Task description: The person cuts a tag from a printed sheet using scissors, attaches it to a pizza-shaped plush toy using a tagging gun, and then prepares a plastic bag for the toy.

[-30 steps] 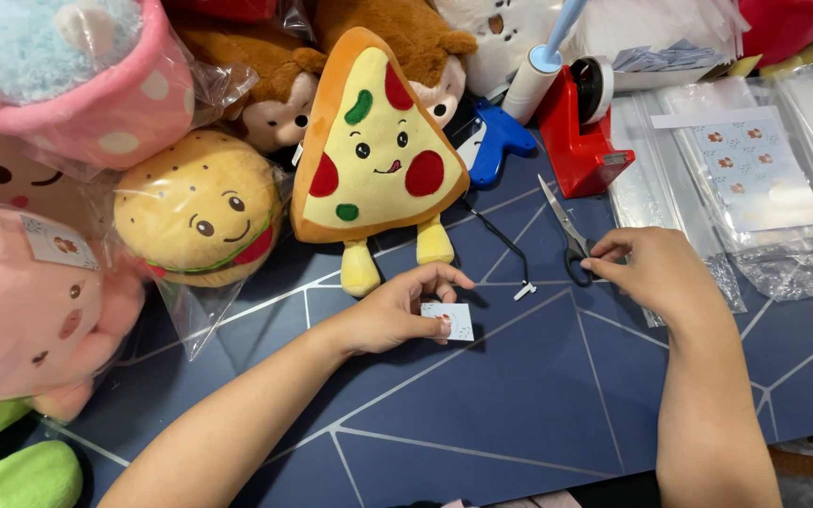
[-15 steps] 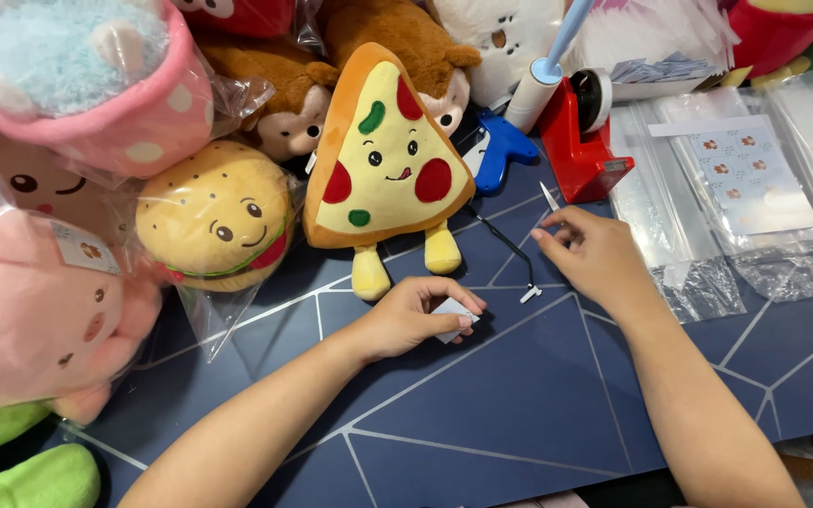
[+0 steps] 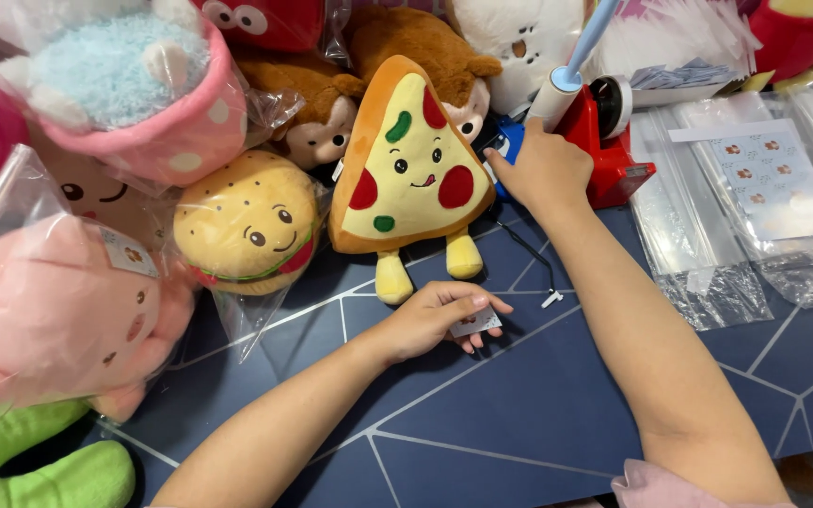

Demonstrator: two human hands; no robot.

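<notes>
My left hand (image 3: 430,320) rests on the dark blue mat (image 3: 519,414), pinching a small white tag (image 3: 479,325) just below the pizza plush's feet. The pizza plush (image 3: 406,169) is a yellow slice with red and green spots and a smiling face. My right hand (image 3: 540,171) reaches across to the plush's right edge, fingers curled down by a blue object (image 3: 503,141). Whether it holds anything is hidden. A thin black cord with a white tip (image 3: 548,297) lies between my arms.
A red tape dispenser (image 3: 613,155) and a white roller with a blue handle (image 3: 568,75) stand behind my right hand. Clear bags (image 3: 708,235) and a sticker sheet (image 3: 773,179) lie at the right. A bagged burger plush (image 3: 251,226), a pink plush (image 3: 49,310) and others crowd the left.
My right hand has left the mat at the right and moved up-left to the pizza plush's edge; the thin metal tool it held is out of sight. The left hand has kept the tag.
</notes>
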